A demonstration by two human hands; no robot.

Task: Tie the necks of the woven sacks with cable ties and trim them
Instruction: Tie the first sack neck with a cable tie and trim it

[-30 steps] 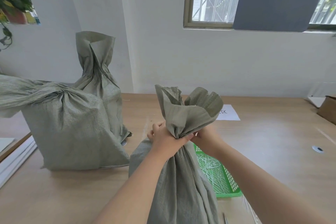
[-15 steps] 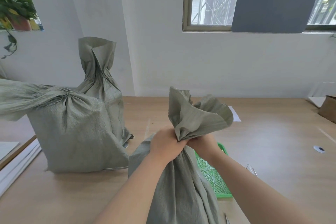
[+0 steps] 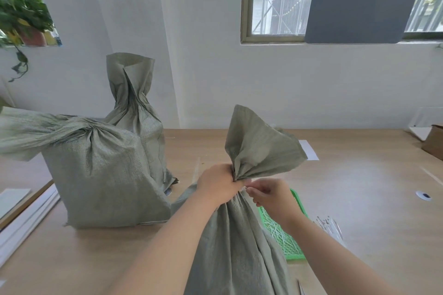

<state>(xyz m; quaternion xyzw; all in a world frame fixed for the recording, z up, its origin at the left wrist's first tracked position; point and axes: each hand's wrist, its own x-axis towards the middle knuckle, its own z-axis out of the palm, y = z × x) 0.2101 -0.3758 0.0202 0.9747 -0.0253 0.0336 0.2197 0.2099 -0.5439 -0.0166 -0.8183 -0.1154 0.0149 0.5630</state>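
Left hand (image 3: 219, 183) grips sack (image 3: 239, 235) (tightly, seemingly).

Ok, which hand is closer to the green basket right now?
Right. The right hand overlaps the green basket in view, pinching what looks like a cable tie at the neck of the sack; the left hand grips that neck, farther left.

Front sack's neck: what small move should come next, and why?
Probably pull the cable tie snug: the left hand grips the front sack at its gathered neck, and the right hand pinches a small pale piece there, seemingly that tie.
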